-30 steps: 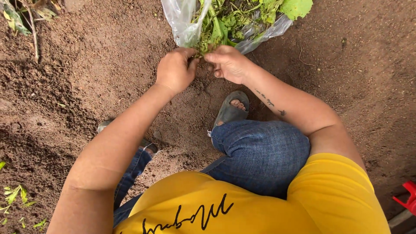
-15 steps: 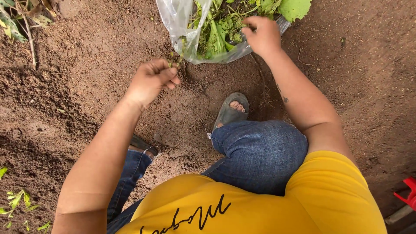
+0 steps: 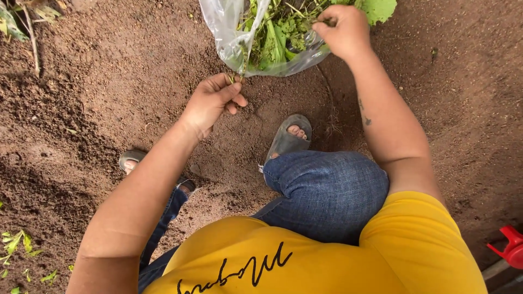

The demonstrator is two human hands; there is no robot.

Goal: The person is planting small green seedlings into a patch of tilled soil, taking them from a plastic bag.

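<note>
Left hand (image 3: 210, 103) low over the bare soil (image 3: 109, 109), fingers pinched shut on a thin seedling stem (image 3: 235, 78) right at the clear plastic bag (image 3: 231, 32)'s lower edge. That stem looks frail; a hard pinch or tug could snap it. In the bag, the green seedlings (image 3: 275, 41) sit bunched. Right hand (image 3: 343, 30) is closed on the bag's rim; let go, and the bag could sag and spill.

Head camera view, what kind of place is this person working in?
Probably a garden plot or field: bare tilled soil all around, small weeds at its edge, and a clear plastic bag of seedlings the right hand reaches into.
</note>
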